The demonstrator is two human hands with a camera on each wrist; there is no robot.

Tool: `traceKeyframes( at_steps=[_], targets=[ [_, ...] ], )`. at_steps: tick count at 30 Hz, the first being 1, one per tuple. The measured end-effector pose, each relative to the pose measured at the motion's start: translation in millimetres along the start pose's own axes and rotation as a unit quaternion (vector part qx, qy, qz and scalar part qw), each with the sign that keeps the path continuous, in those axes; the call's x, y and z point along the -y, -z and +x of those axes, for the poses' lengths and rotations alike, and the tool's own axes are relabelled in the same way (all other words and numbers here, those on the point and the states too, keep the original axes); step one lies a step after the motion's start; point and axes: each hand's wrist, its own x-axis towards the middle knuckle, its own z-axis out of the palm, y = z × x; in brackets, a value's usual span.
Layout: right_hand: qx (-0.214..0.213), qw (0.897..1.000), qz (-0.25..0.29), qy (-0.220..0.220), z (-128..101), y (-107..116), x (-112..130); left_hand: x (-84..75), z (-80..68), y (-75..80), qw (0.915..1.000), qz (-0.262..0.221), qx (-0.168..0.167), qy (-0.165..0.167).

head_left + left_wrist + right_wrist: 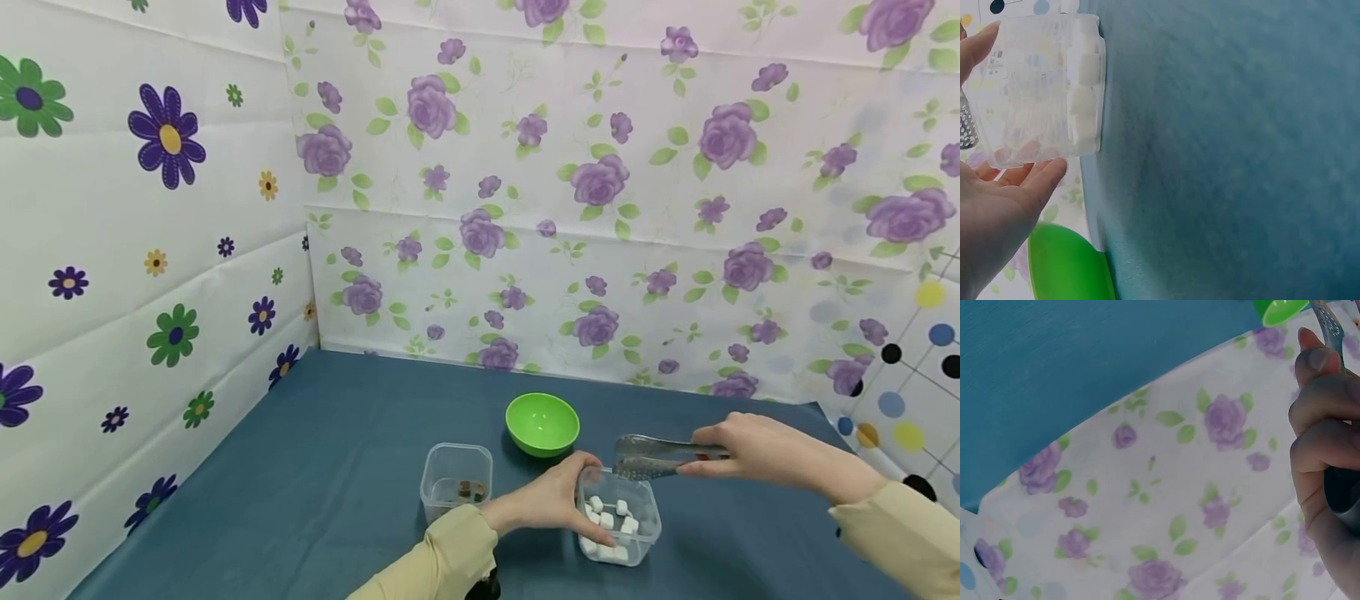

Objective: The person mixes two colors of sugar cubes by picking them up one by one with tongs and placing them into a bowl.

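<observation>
Metal, perforated and shiny, the long silver serving tongs (660, 457) sit in the right hand (750, 454), whose fingers curl round the handles; the tips hover just above the clear square plastic tub of white cubes (619, 517). The left hand (551, 502) cups that tub's side, thumb at the far rim and fingers wrapped along the near wall. Beside it on the blue cloth-covered desk (315, 467) stands a second clear square plastic tub (456, 482) with a few small brown pieces at the bottom, and behind both a smooth round lime-green plastic bowl (542, 424). Only the left wrist view shows the translucent tub wall up close, cubes pressed against it; the right wrist view shows mostly curled fingers and rose-printed wall covering (1166, 506).
</observation>
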Motion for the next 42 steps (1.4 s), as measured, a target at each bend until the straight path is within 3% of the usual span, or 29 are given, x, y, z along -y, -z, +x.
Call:
traceKeyframes(
  at_steps=[5, 10, 17, 24, 32, 42],
  targets=[
    [0.005, 0.999, -0.042, 0.033, 9.7, -5.1, 8.9, 2.4, 1.1, -1.5, 1.0000, 0.002, -0.003, -0.008],
    [0.015, 0.996, -0.080, 0.038, 19.8, -7.4, 23.4, 1.6, 3.1, -1.1, 0.9999, 0.008, -0.004, -0.009],
    [0.006, 0.986, -0.155, 0.056, 27.9, -14.0, 37.5, 0.6, 4.5, -0.8, 1.0000, 0.003, 0.004, -0.003],
    [0.015, 0.980, -0.193, 0.039, 32.0, -19.2, 41.9, -0.8, 3.3, -0.5, 0.9998, -0.013, 0.012, 0.007],
    [0.009, 0.950, -0.308, 0.039, 37.4, -24.6, 49.2, -2.6, 1.7, 0.4, 0.9995, -0.026, 0.014, 0.012],
    [0.021, 0.923, -0.384, 0.023, 45.5, -33.5, 60.6, -1.9, 4.1, 2.7, 0.9988, -0.035, 0.030, 0.014]
  ],
)
